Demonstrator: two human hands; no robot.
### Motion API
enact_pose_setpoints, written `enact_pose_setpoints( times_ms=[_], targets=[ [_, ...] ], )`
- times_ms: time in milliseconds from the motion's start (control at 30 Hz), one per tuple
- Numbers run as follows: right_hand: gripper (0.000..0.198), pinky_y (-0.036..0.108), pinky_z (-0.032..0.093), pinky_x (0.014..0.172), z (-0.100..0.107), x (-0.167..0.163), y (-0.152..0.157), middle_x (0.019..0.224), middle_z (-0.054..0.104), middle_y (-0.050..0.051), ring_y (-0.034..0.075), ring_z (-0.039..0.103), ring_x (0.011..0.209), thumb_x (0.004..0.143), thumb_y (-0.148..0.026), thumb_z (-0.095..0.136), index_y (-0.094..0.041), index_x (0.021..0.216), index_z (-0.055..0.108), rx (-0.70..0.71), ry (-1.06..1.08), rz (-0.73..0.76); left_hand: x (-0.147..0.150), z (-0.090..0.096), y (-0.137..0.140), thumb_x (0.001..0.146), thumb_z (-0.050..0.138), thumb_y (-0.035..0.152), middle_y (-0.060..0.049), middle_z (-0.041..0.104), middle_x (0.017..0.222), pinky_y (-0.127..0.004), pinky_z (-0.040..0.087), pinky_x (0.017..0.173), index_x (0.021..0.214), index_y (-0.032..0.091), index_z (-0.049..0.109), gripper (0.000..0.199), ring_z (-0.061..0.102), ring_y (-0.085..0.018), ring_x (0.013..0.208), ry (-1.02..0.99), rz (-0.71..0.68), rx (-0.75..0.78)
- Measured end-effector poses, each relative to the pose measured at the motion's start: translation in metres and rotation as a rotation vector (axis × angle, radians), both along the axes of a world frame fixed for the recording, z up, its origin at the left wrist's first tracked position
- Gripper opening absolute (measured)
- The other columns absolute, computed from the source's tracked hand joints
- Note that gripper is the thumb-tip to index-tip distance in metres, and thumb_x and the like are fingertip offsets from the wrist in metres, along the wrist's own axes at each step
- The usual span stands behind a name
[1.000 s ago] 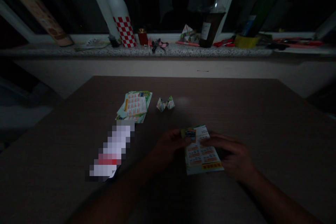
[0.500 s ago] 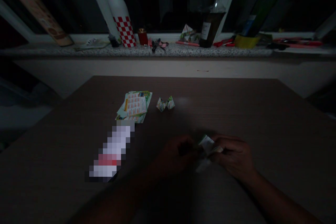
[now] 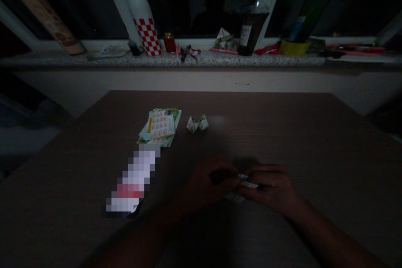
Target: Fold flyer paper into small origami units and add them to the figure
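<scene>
Over the dark brown table, my left hand (image 3: 213, 180) and my right hand (image 3: 271, 186) come together on a small piece of folded printed paper (image 3: 248, 183). Fingers of both hands close on it, and they cover much of it. A paler flap shows below the fingertips. Beyond my hands stands a small folded-paper figure (image 3: 197, 123) with two pointed halves. To its left lies a stack of printed paper sheets (image 3: 160, 124), green and white with orange text.
A phone with a blurred-out screen (image 3: 133, 182) lies left of my hands on the table (image 3: 266, 121). Along the granite windowsill (image 3: 204, 60) stand a red-checked white bottle (image 3: 146, 21), a dark plastic cup (image 3: 251, 33), a green bottle (image 3: 317, 8) and another folded paper (image 3: 224, 38).
The paper between my hands has been turned and flattened; its raised white flap no longer stands up. My hands have drawn closer together. Things on the table stay put.
</scene>
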State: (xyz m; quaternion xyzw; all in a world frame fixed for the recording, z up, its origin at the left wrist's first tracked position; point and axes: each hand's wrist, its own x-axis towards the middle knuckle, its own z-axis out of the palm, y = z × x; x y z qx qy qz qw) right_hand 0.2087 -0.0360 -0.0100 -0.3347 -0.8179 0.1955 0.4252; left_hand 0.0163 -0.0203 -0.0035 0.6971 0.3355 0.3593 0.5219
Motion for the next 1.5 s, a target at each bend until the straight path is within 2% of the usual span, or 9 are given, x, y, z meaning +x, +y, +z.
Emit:
enact_pose_setpoints(
  times_ms=[167, 600, 700, 833, 1033, 1100, 1200, 1333, 1500],
  targets=[
    [0.031, 0.019, 0.034, 0.038, 0.000, -0.001, -0.001, 0.051, 0.056, -0.001, 0.008, 0.050, 0.041, 0.081, -0.026, 0.067, -0.017, 0.053, 0.056, 0.074, -0.030, -0.014, 0.000, 0.001, 0.000, 0.079, 0.065, 0.031, -0.005, 0.063, 0.083, -0.027, 0.043, 0.071, 0.087, 0.015, 0.068, 0.018, 0.059, -0.017, 0.079, 0.015, -0.004, 0.027],
    [0.036, 0.023, 0.033, 0.041, 0.001, 0.000, -0.007, 0.051, 0.047, -0.004, 0.008, 0.044, 0.042, 0.085, -0.024, 0.061, -0.020, 0.052, 0.047, 0.129, -0.134, 0.059, 0.002, -0.001, -0.003, 0.080, 0.061, 0.025, -0.003, 0.063, 0.078, -0.026, 0.043, 0.068, 0.080, 0.016, 0.066, 0.009, 0.058, -0.015, 0.073, 0.062, -0.005, 0.070],
    [0.036, 0.023, 0.033, 0.042, 0.000, 0.001, -0.006, 0.052, 0.046, -0.004, 0.008, 0.043, 0.043, 0.084, -0.021, 0.062, -0.020, 0.052, 0.045, 0.093, -0.115, 0.073, 0.002, -0.001, -0.004, 0.080, 0.061, 0.022, -0.004, 0.063, 0.078, -0.026, 0.043, 0.067, 0.079, 0.016, 0.065, 0.008, 0.058, -0.015, 0.072, 0.055, -0.026, 0.052],
    [0.031, 0.022, 0.036, 0.044, 0.000, 0.003, -0.005, 0.055, 0.050, -0.003, 0.008, 0.046, 0.046, 0.085, -0.020, 0.060, -0.019, 0.055, 0.050, 0.065, -0.116, 0.093, 0.002, -0.001, -0.003, 0.077, 0.065, 0.023, -0.003, 0.063, 0.079, -0.026, 0.042, 0.068, 0.082, 0.016, 0.067, 0.009, 0.058, -0.015, 0.074, 0.071, -0.028, 0.026],
    [0.031, 0.022, 0.037, 0.041, 0.001, 0.003, -0.005, 0.053, 0.051, -0.003, 0.008, 0.047, 0.044, 0.084, -0.021, 0.062, -0.018, 0.056, 0.051, 0.088, -0.106, 0.049, 0.003, -0.002, -0.001, 0.074, 0.071, 0.030, -0.003, 0.063, 0.079, -0.025, 0.044, 0.068, 0.076, 0.016, 0.068, 0.014, 0.059, -0.016, 0.075, 0.036, -0.011, -0.116],
    [0.022, 0.021, 0.042, 0.042, 0.003, 0.002, -0.005, 0.058, 0.058, -0.001, 0.009, 0.052, 0.047, 0.083, -0.023, 0.065, -0.019, 0.063, 0.056, 0.128, -0.099, 0.018, 0.004, -0.001, 0.000, 0.075, 0.071, 0.029, -0.002, 0.064, 0.078, -0.025, 0.043, 0.070, 0.074, 0.017, 0.069, 0.012, 0.059, -0.015, 0.076, -0.004, 0.001, -0.135],
    [0.005, 0.023, 0.053, 0.052, 0.008, 0.002, -0.005, 0.074, 0.067, 0.003, 0.013, 0.064, 0.061, 0.081, -0.023, 0.067, -0.020, 0.082, 0.063, 0.184, -0.087, -0.025, 0.004, 0.001, 0.002, 0.074, 0.071, 0.026, -0.001, 0.062, 0.076, -0.024, 0.042, 0.068, 0.072, 0.017, 0.069, 0.010, 0.057, -0.014, 0.073, -0.093, 0.040, -0.173],
    [0.029, 0.029, 0.058, 0.068, 0.010, 0.003, -0.006, 0.091, 0.070, 0.008, 0.019, 0.068, 0.081, 0.078, -0.019, 0.069, -0.018, 0.106, 0.061, 0.214, -0.075, -0.043, 0.003, 0.005, 0.003, 0.072, 0.072, 0.022, 0.000, 0.060, 0.073, -0.023, 0.042, 0.066, 0.071, 0.016, 0.068, 0.007, 0.055, -0.013, 0.071, -0.217, 0.090, -0.238],
    [0.055, 0.033, 0.058, 0.078, 0.006, 0.004, -0.010, 0.104, 0.070, 0.009, 0.022, 0.069, 0.090, 0.076, -0.019, 0.071, -0.021, 0.127, 0.050, 0.177, -0.038, -0.171, 0.002, 0.006, 0.004, 0.071, 0.072, 0.020, 0.000, 0.060, 0.073, -0.022, 0.042, 0.064, 0.070, 0.015, 0.067, 0.008, 0.055, -0.012, 0.070, -0.277, 0.125, -0.306]
  ],
)
